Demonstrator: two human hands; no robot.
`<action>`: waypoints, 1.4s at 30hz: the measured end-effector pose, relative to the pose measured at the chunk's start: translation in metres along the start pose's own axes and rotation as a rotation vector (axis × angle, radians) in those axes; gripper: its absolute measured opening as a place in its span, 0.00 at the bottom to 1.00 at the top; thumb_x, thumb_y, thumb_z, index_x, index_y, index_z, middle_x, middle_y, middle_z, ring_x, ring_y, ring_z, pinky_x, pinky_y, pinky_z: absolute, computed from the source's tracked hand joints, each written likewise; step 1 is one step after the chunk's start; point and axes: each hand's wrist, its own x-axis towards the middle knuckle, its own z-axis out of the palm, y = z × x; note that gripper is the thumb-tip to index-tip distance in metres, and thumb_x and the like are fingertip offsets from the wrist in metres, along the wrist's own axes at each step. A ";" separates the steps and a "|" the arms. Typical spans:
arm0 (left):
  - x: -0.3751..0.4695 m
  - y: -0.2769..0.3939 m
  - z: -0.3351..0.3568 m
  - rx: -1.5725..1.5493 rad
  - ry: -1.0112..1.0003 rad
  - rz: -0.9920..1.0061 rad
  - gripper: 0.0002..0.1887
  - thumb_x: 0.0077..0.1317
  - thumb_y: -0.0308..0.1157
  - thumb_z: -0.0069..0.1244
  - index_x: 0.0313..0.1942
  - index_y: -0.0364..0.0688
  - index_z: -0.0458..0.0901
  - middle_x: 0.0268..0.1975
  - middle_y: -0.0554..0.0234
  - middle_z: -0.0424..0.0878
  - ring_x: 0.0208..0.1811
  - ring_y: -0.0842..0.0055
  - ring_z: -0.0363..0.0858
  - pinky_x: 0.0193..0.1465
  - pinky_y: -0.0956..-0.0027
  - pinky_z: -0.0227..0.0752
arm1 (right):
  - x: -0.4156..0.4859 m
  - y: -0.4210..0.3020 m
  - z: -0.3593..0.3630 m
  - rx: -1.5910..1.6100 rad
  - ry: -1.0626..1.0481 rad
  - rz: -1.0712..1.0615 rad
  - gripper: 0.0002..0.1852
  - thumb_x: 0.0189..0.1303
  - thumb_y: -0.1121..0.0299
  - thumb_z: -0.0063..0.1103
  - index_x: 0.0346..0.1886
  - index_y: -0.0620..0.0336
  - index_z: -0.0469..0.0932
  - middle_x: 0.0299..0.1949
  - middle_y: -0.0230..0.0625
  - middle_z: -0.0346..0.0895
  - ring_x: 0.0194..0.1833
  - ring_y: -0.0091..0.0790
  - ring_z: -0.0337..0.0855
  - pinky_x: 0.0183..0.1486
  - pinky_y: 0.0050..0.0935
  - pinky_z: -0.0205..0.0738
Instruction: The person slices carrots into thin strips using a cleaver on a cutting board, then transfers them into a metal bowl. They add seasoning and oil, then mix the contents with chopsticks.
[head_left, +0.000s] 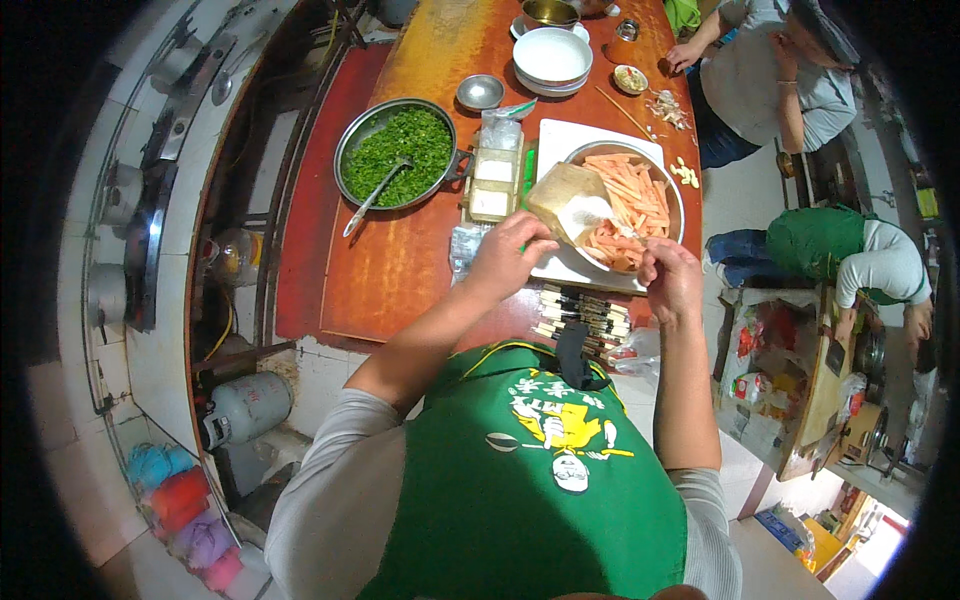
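Observation:
My left hand (517, 244) grips the near edge of a square translucent plastic container (570, 191), tilted over a metal bowl (679, 202). White powder (583, 217) lies in the container's low corner. Cut orange sticks (634, 187), which look like carrot, fill the bowl. At the bowl's near right rim, my right hand (671, 270) pinches what looks like a small spoon (621, 229) with white powder on it; my fingers hide its handle. Under the bowl lies a white cutting board (553, 139). Left of it stands a seasoning box (495, 180) with white contents.
A pan (339, 161) of chopped greens with a metal spoon (367, 202) stands left. Farther back are a small metal bowl (480, 91) and stacked white bowls (553, 56). Garlic cloves (684, 174) lie right. Sleeved sticks (585, 311) lie near me. Two people (750, 82) are at right.

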 end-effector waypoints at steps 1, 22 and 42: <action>-0.001 -0.002 -0.003 0.000 0.024 -0.019 0.08 0.57 0.28 0.60 0.33 0.34 0.80 0.34 0.54 0.80 0.36 0.61 0.80 0.40 0.63 0.74 | 0.002 -0.006 -0.006 0.010 -0.009 -0.036 0.05 0.62 0.77 0.56 0.38 0.68 0.78 0.20 0.32 0.74 0.18 0.25 0.71 0.21 0.25 0.66; -0.073 -0.085 -0.071 -0.130 0.320 -0.392 0.07 0.61 0.25 0.59 0.35 0.35 0.78 0.33 0.69 0.75 0.29 0.85 0.71 0.33 0.77 0.68 | 0.028 -0.046 -0.070 -0.602 0.363 -0.531 0.06 0.65 0.73 0.59 0.36 0.67 0.81 0.24 0.30 0.78 0.21 0.20 0.74 0.24 0.20 0.69; -0.044 -0.009 -0.017 0.008 -0.014 0.041 0.06 0.58 0.27 0.60 0.33 0.37 0.80 0.36 0.56 0.79 0.39 0.62 0.80 0.43 0.64 0.74 | -0.025 0.024 0.040 -0.919 -0.006 -0.440 0.06 0.64 0.72 0.59 0.36 0.66 0.82 0.25 0.29 0.79 0.25 0.20 0.75 0.30 0.21 0.70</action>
